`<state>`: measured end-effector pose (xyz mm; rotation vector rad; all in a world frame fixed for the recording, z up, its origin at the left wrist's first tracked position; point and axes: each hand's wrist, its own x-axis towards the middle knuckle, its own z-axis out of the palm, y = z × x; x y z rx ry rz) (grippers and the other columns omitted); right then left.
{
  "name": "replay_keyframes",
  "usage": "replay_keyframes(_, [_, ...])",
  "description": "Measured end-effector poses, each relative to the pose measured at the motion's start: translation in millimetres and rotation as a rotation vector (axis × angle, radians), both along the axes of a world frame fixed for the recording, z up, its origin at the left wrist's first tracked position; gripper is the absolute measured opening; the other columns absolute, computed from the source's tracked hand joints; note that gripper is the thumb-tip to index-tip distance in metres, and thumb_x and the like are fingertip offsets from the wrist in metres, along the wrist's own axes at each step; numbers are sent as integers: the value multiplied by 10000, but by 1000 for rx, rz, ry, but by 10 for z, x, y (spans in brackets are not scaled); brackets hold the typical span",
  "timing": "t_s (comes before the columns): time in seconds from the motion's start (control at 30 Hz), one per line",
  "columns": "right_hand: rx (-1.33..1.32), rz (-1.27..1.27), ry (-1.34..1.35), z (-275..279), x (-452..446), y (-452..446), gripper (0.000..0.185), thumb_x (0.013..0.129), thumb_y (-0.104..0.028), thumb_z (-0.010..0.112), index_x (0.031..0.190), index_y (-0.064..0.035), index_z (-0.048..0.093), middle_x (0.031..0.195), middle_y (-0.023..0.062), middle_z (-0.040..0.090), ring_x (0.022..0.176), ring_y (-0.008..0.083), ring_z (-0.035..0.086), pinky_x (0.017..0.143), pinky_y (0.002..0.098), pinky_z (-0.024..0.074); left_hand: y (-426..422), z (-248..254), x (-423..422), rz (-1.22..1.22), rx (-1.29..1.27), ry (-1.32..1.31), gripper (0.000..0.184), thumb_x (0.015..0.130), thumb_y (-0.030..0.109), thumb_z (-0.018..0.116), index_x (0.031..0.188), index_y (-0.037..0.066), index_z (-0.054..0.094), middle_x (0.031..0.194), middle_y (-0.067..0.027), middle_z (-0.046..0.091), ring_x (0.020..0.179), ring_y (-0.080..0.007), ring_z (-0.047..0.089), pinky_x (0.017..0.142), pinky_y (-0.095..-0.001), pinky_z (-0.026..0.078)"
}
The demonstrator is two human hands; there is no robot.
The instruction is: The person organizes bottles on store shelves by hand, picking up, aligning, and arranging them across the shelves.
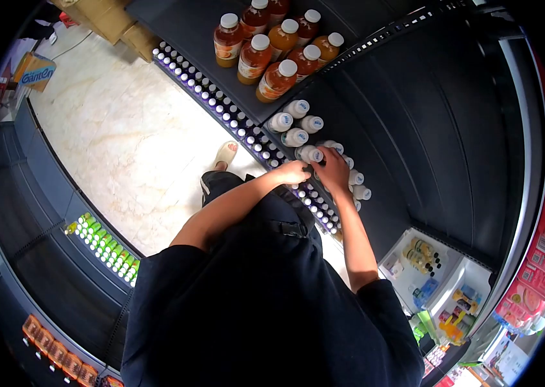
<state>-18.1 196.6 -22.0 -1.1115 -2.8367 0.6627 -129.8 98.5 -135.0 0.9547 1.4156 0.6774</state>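
White bottles with white caps stand in rows near the front edge of a dark shelf. My right hand is at these bottles, its fingers against a white bottle. Just left of it, my left hand is closed at the shelf's front edge, its fingers curled; whatever it may hold is too small to make out. More white bottles stand to the right of my right wrist. Part of the group is hidden behind my right hand and forearm.
Orange and red juice bottles stand on the neighbouring shelf. Below run rows of white-capped bottles. A pale floor lies to the left, with cardboard boxes above. Green bottles fill part of the opposite shelf.
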Motion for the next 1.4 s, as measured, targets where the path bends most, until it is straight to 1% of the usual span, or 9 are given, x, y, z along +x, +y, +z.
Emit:
replay_keyframes(0.07, [3, 3, -21, -5, -49, -2, 413, 811, -235, 725, 1199, -115, 650, 1154, 114, 662, 1066, 344, 636, 884, 449, 526, -15, -11, -10, 58, 56, 49, 480, 904, 257, 629, 1280, -38, 582, 1116, -236, 702, 1081, -347, 671, 918, -394, 518])
replay_keyframes(0.27, [0, 7, -46, -2, -137, 21, 430, 814, -229, 720, 1221, -113, 640, 1141, 115, 657, 1066, 347, 631, 893, 456, 519, -31, 27, -68, 71, 50, -55, 519, 913, 297, 630, 1297, -45, 560, 1101, -242, 702, 1045, -352, 675, 881, -403, 519])
replay_keyframes(0.47, [81, 58, 40, 66, -100, 147, 474, 787, -205, 734, 1240, -116, 626, 1143, 118, 653, 1106, 353, 613, 913, 461, 513, 37, -65, -94, -189, -59, 58, 647, 909, 417, 610, 1363, -38, 535, 1347, -253, 582, 1291, -369, 533, 1079, -423, 418])
replay_keyframes(0.73, [152, -178, -139, -39, 60, 462, 418, 761, -189, 751, 1168, -144, 665, 1161, 98, 653, 1070, 352, 638, 878, 472, 537, 243, 151, 218, -210, 109, 86, 629, 906, 379, 621, 1373, -29, 516, 1359, -287, 551, 1283, -396, 525, 1077, -426, 420])
replay_keyframes(0.83, [144, -201, -133, -127, 69, 511, 407, 756, -202, 761, 1152, -147, 682, 1153, 101, 659, 1051, 355, 649, 857, 479, 545, 255, 369, 302, -43, 219, 126, 574, 829, 322, 645, 1277, -33, 591, 1258, -314, 599, 1214, -422, 570, 1033, -462, 456])
replay_keyframes(0.97, [114, -173, -30, -196, 48, 519, 385, 752, -186, 774, 1124, -109, 707, 1134, 121, 673, 1030, 361, 655, 864, 453, 544, 311, 385, 362, -36, 266, 47, 834, 824, 392, 697, 1471, -16, 365, 1497, -311, 353, 1419, -429, 333, 1163, -453, 325])
replay_keyframes(1.07, [77, -125, 36, -175, -22, 506, 378, 763, -150, 764, 1130, -82, 711, 1143, 126, 676, 1035, 361, 655, 878, 434, 542, 313, 599, 313, -38, 307, 86, 930, 852, 422, 666, 1529, -30, 214, 1553, -314, 231, 1447, -423, 281, 1198, -430, 261])
replay_keyframes(1.17, [61, -109, 29, -158, -115, 494, 365, 781, -120, 744, 1142, -88, 702, 1161, 108, 669, 1059, 348, 649, 897, 431, 535, 346, 326, 486, 32, 429, 156, 977, 853, 430, 665, 1533, -46, 149, 1563, -334, 173, 1434, -446, 298, 1188, -434, 288])
replay_keyframes(1.4, [85, -68, 48, -161, -261, 517, 418, 771, -146, 764, 1176, -79, 691, 1163, 133, 671, 1054, 373, 647, 888, 443, 538, 218, 589, 384, -269, 327, 312, 950, 868, 399, 649, 1514, -81, 144, 1545, -353, 204, 1356, -458, 415, 1125, -443, 384])
